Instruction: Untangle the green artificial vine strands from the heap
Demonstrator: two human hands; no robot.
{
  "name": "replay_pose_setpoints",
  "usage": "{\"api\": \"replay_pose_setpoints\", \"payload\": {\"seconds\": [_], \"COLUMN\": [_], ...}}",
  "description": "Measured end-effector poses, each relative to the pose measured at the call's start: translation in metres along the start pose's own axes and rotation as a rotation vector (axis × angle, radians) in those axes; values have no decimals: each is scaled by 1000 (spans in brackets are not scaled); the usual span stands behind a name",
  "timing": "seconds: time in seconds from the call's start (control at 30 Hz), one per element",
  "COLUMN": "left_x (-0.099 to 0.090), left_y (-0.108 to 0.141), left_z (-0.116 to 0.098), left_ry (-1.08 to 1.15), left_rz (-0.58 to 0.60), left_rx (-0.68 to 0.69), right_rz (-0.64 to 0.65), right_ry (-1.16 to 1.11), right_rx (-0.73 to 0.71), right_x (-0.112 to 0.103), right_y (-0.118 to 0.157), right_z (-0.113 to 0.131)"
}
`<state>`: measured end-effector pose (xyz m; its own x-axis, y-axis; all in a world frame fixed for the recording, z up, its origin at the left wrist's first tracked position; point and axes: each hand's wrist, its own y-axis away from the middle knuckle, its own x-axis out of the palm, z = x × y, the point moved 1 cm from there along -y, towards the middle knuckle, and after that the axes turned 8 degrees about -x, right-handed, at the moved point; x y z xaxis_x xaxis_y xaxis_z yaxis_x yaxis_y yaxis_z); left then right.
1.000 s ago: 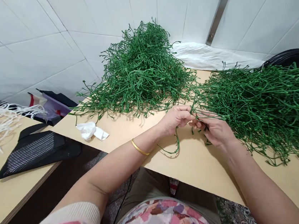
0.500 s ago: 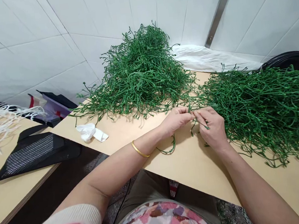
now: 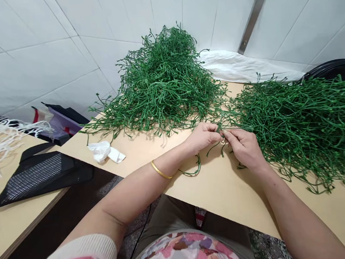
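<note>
Gold bangle (image 3: 159, 171); patchy pink-purple-brown top (image 3: 187, 257), cream ribbed cuff (image 3: 99, 246); olive-brown trousers (image 3: 170, 217).

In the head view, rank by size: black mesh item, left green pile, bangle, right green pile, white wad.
1. Right green pile and left green pile: too alike to rank; the right one sits nearer the camera.
2. Black mesh item
3. White wad
4. Bangle

Green stems (image 3: 167, 80), white tissue (image 3: 102, 151), gold bangle (image 3: 160, 170)
</note>
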<state>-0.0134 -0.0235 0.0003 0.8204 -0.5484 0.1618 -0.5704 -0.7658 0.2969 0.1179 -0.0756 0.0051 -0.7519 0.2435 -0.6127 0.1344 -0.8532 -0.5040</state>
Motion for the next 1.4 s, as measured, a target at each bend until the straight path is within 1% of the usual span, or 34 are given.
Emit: {"api": "replay_pose_setpoints", "payload": {"seconds": [0.1, 0.13, 0.2, 0.27, 0.3, 0.47, 0.63, 0.73, 0.87, 0.97, 1.03, 1.13, 1.23, 1.3, 1.4], "left_x": [0, 0, 0, 1, 1, 3, 6, 9, 11, 11, 8, 3, 0, 0, 0], "left_y": [1, 2, 3, 3, 4, 5, 10, 11, 13, 13, 10, 4, -3, -6, -8], "left_z": [-3, -3, -2, -2, -2, 0, -1, -1, -2, -2, -2, -1, 2, 3, 4], "left_ry": [-81, -97, -116, -108, -96, 14, 183, 266, 314, 328, 324, 297, 272, 261, 240], "left_rz": [99, 116, 144, 160, 165, 220, 282, 277, 288, 298, 274, 236, 243, 251, 245], "left_rx": [109, 122, 120, 108, 103, 102, 87, 81, 79, 56, 51, 24, -52, -89, -111], "right_rz": [57, 77, 127, 186, 191, 105, 53, 37, 17, 33, 39, 8, 10, 17, 7], "right_ry": [-60, -95, -186, -297, -351, -665, -925, -1029, -1077, -1044, -953, -668, -358, -214, -78], "right_rx": [24, 21, 25, 65, 96, 258, 322, 369, 389, 361, 329, 243, 171, 149, 124], "right_x": [-5, -7, -10, -12, -12, -7, -3, -2, -3, -3, -2, -1, 0, 1, 1], "right_y": [-1, -1, -1, 0, 1, 4, 3, 2, 2, 1, 0, -2, -3, -3, -2], "right_z": [0, -1, -3, -9, -12, -21, -12, -5, 2, 4, 2, -5, -11, -13, -13]}}
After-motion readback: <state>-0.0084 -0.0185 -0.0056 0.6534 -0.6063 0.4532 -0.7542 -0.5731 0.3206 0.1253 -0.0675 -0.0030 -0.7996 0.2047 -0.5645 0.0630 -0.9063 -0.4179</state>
